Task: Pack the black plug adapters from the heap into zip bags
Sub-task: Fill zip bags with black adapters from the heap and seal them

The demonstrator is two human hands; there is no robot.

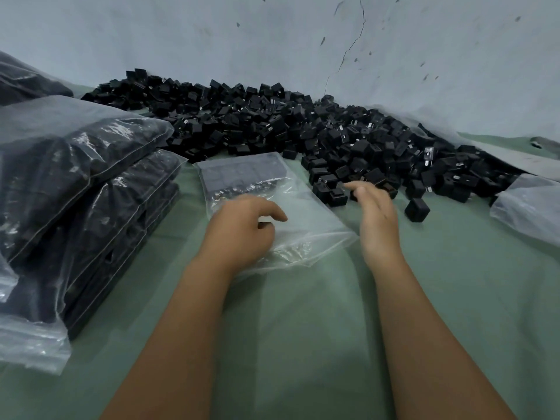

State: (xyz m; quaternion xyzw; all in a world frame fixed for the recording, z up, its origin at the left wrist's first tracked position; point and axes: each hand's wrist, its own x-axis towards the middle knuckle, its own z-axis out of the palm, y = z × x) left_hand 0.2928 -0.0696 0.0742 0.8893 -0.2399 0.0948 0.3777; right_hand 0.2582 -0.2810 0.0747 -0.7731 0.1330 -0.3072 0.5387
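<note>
A long heap of black plug adapters [303,128] runs along the wall at the back. A clear zip bag [306,204] lies flat on the green surface in the middle, with a row of adapters packed in its far end. My left hand [242,228] rests on the bag's near part, fingers loosely curled on the plastic. My right hand [375,213] reaches to the heap's near edge, fingers extended over loose adapters [330,189]; whether it touches one is unclear. A single adapter [417,210] lies apart on the right.
Several filled zip bags [85,189] are stacked at the left. Another clear bag [533,207] lies at the right edge. The green cloth-covered surface [303,328] spreads in front. A cracked pale wall [333,40] stands behind the heap.
</note>
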